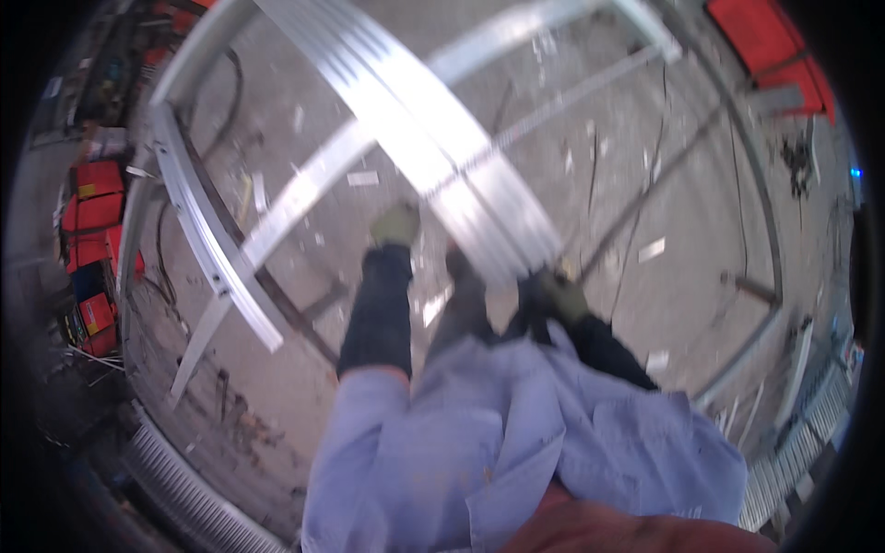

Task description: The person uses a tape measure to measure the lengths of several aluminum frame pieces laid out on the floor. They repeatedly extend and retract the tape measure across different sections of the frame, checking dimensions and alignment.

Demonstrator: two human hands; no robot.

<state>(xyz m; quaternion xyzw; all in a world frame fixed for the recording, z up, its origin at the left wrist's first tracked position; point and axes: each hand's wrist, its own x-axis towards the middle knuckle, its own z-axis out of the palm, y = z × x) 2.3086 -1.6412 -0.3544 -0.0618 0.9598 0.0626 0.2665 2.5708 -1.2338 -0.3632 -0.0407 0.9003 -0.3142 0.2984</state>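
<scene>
A stack of long, ribbed, silver metal profiles [433, 138] runs slantwise from the far left towards my body. My left hand [396, 226], in a green glove, is closed beside the left edge of the stack. Blur hides what its fingers hold, if anything. At the near right corner of the stack is my gloved right hand [562, 295], its fingers mostly hidden. A thin chain-like line [572, 95] crosses over the profiles and runs off to the far right.
Pale metal beams [309, 180] form a frame under the stack. Another metal rail [207, 235] stands at the left. Red bags or boxes [95, 212] lie farther left, and a red thing [765, 46] sits far right. Scraps and cables litter the grey floor [636, 198].
</scene>
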